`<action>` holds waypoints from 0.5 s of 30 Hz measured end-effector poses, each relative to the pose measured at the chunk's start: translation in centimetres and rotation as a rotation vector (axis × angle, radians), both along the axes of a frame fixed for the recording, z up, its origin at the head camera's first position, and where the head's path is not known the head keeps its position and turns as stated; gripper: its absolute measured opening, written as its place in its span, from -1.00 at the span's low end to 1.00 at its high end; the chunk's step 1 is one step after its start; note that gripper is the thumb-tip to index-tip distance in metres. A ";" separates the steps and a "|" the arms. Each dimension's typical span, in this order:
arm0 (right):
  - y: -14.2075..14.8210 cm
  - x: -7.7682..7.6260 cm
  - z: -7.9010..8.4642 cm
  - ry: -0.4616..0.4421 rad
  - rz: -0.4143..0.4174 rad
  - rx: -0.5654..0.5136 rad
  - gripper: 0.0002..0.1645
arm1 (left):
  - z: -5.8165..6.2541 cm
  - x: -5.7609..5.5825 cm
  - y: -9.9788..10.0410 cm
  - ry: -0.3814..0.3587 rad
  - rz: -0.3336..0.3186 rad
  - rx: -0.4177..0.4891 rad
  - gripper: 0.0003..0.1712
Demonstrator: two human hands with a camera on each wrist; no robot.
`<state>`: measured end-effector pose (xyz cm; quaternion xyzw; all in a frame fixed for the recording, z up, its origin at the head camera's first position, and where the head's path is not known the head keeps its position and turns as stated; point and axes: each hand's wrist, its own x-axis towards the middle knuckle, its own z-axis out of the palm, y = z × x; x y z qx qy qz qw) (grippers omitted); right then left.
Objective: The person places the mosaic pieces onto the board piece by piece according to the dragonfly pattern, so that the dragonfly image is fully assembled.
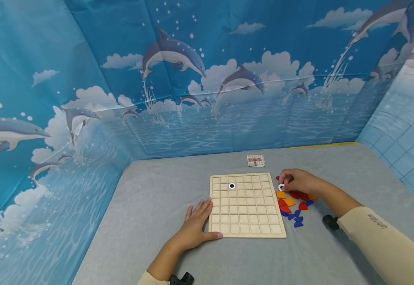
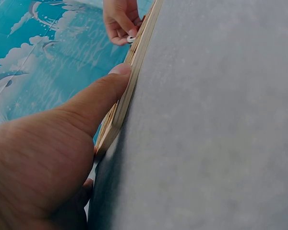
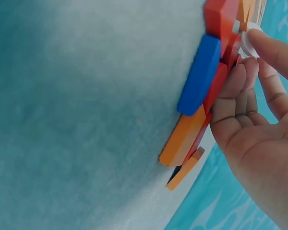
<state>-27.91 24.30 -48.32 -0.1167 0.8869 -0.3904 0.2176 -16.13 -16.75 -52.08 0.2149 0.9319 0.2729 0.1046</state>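
Observation:
A square wooden grid board (image 1: 244,204) lies flat on the grey table. One round white eye piece (image 1: 231,186) with a black centre sits in its upper part. My left hand (image 1: 191,229) rests along the board's left side, fingers spread straight and the thumb (image 2: 108,91) on its near edge. Beyond the board's right edge, my right hand (image 1: 297,181) pinches a second white eye piece (image 1: 281,187) between thumb and finger. In the right wrist view, that white piece (image 3: 250,45) shows at the fingertips, over the coloured pieces.
Loose red, orange and blue pieces (image 1: 289,202) lie in a pile right of the board, several blue ones (image 1: 298,219) nearest me. A small pattern card (image 1: 255,160) lies behind the board. A dolphin-printed curtain (image 1: 207,118) stands along the table's back edge.

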 end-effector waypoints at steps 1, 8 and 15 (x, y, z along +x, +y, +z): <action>0.0 0.0 0.0 -0.001 -0.001 -0.003 -0.80 | 0.0 0.0 0.0 0.002 0.000 -0.001 0.26; -0.3 0.0 0.5 -0.015 -0.030 -0.020 -0.75 | -0.1 0.0 0.0 0.003 0.002 -0.007 0.26; -1.6 -0.1 1.2 -0.017 -0.027 -0.066 -0.74 | 0.0 0.0 0.0 0.002 0.002 -0.009 0.26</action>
